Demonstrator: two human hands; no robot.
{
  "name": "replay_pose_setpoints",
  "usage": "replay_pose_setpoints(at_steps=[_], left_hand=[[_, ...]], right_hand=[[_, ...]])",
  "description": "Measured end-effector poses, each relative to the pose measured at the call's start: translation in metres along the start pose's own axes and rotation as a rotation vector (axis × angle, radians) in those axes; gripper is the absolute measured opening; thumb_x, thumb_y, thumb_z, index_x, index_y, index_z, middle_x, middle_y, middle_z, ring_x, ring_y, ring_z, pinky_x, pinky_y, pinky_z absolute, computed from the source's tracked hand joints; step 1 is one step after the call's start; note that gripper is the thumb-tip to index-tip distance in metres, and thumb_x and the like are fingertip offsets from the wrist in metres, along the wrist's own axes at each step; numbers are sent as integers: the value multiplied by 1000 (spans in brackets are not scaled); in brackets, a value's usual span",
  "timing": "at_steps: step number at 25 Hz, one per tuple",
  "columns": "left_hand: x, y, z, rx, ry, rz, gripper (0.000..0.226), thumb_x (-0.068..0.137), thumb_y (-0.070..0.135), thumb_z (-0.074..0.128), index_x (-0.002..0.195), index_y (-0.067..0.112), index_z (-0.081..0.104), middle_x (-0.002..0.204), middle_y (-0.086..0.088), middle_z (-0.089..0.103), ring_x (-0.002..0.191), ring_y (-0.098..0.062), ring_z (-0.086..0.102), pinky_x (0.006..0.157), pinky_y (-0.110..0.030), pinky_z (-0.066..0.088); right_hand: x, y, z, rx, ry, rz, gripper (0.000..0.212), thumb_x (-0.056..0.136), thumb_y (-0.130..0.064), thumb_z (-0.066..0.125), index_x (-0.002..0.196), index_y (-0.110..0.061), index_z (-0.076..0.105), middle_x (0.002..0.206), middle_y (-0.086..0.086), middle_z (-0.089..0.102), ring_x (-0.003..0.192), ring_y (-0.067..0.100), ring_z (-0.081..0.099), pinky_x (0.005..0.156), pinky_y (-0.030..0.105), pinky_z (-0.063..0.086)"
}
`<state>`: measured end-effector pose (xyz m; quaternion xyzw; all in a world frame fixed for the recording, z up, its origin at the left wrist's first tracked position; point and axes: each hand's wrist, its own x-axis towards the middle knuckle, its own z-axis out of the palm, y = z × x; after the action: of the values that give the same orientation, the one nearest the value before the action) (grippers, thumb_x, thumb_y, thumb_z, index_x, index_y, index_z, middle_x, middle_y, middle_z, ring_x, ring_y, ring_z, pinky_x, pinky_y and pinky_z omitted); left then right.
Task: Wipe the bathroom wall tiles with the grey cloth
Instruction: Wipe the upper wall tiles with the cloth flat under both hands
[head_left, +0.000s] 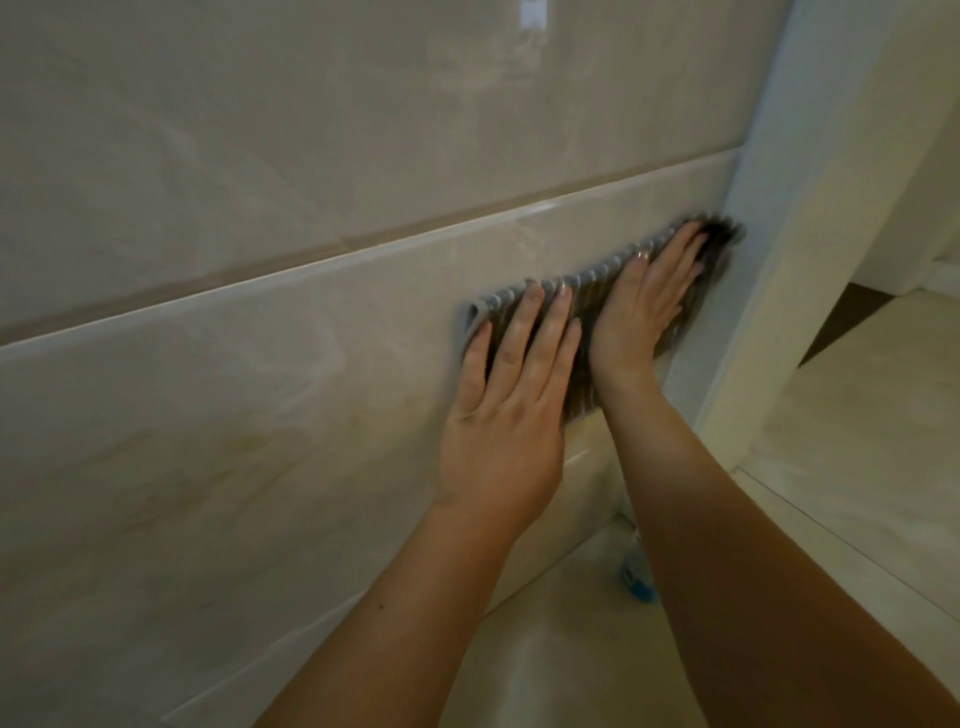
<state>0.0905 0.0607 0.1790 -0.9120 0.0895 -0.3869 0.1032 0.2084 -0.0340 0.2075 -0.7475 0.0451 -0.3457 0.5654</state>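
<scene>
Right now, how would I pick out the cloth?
Follow the lower beige wall tile right to the white door frame. Just before it, the left hand and right hand press the grey cloth flat: the only dark, ribbed thing on smooth tile.

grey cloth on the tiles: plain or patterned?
Patterned: grey cloth ribbed in dark stripes, pale scalloped top edge. Head view.

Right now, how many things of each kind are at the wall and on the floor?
Bare hands: 2 (left hand, right hand)
Ribbed grey cloth: 1
Small blue and white object on floor: 1
Total: 4
</scene>
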Motion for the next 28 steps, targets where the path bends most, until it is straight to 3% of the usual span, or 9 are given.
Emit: replay_pose_setpoints(at_steps=[2,6,10,13,16,19,28], left_hand=[[-22,7,18,5,-76,37,72,92,26,50,157,12,22,166,-7,8,153,-24,-6,120,-46,-19],[-60,19,28,0,-183,67,67,86,22,43,151,8,37,163,-9,18,153,-26,5,122,-46,-14],[-21,4,2,-15,-27,-32,69,89,29,49,153,10,32,164,-8,19,153,-24,8,122,-45,-12],[-17,-17,-9,55,-38,40,72,91,28,49,156,11,24,166,-6,14,153,-22,5,122,-43,-15],[-50,-35,-12,63,-130,71,72,94,32,50,157,13,22,166,-3,12,153,-19,5,122,-42,-15],[-77,-61,-25,146,-114,79,67,99,43,43,157,15,24,165,-2,14,153,-18,8,123,-41,-10],[-143,-162,-96,324,-36,30,58,104,49,35,156,22,30,165,-2,15,153,-18,11,124,-39,0]], right_hand=[[-19,33,1,6,-40,102,69,93,-41,14,153,-9,3,162,11,-3,150,25,-5,118,32,-7],[-58,70,-3,-4,-150,289,55,106,-26,21,152,-8,-2,162,11,-8,150,22,-6,116,27,-9],[-18,17,-4,11,-94,64,54,106,-27,21,154,-13,-1,162,8,-7,149,22,-9,116,31,-9],[-15,-2,4,-7,32,10,58,101,-34,16,154,-11,7,162,10,1,149,27,-3,118,36,-3],[-53,6,16,4,70,20,62,97,-34,16,153,-8,11,162,14,6,149,32,2,119,41,1],[-87,-9,29,-1,84,-12,63,98,-39,15,153,-7,13,161,15,9,149,34,4,118,45,5],[-181,-100,51,-76,59,-374,60,102,-36,14,150,0,22,156,24,21,145,44,13,116,59,11]])
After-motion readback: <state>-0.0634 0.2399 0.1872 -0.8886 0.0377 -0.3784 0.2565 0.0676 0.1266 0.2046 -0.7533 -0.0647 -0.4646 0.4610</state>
